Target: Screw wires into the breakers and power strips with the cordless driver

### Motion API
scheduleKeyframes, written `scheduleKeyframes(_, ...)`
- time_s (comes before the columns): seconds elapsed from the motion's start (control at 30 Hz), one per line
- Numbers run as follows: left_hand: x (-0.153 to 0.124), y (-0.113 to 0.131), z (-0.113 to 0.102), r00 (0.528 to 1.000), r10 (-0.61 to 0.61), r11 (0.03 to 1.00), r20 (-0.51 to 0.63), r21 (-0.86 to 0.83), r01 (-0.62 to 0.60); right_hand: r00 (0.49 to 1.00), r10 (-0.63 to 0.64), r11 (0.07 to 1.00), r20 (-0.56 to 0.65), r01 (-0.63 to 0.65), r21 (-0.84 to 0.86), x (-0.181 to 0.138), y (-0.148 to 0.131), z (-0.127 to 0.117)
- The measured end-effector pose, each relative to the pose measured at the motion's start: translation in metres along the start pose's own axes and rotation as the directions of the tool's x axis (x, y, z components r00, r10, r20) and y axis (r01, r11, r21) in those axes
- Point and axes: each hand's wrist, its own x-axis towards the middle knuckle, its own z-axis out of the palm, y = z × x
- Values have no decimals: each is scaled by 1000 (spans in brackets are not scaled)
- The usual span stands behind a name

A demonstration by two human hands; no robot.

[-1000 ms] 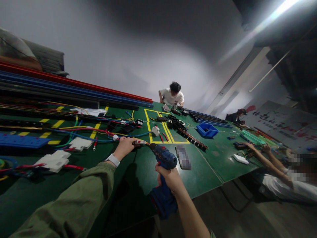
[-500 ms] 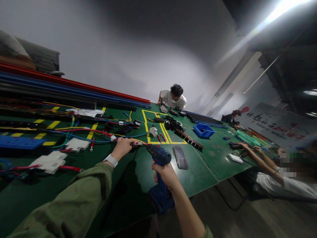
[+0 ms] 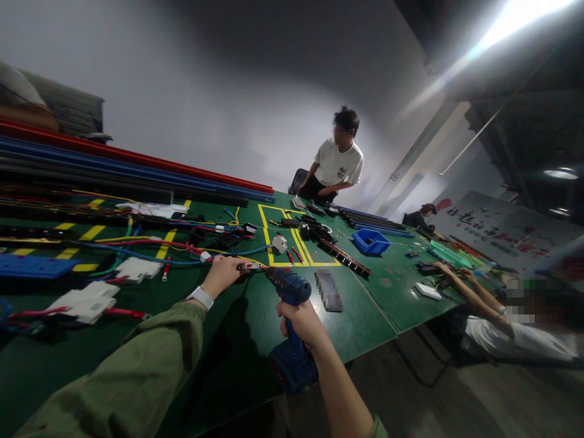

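Observation:
My right hand point(image 3: 301, 321) is wrapped round the handle of a blue cordless drill point(image 3: 288, 292), whose tip points left at a small white and red connector point(image 3: 249, 266). My left hand point(image 3: 222, 272) is closed on that connector and holds it on the green table point(image 3: 365, 325). A pale watch band sits on my left wrist, above a green sleeve. Red, blue and yellow wires point(image 3: 150, 243) trail left from the connector.
White connector blocks point(image 3: 86, 301) lie at the left, long red and blue rails point(image 3: 137, 167) run along the far edge. A blue bin point(image 3: 370, 241) and dark parts sit beyond a yellow-taped square. One person point(image 3: 335, 164) stands at the far end; another person's arms point(image 3: 474, 298) reach in from the right.
The person at the far end has straightened up from bending over the table. My hands and the drill have kept their grip; the view has shifted slightly.

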Motion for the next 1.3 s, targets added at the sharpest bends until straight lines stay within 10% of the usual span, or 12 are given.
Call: scheduleKeyframes(1.3, -5, 10, -13, 1000, 7, 999, -1, -40, -7, 1000, 27, 999, 11, -26, -25, -5, -8, 2)
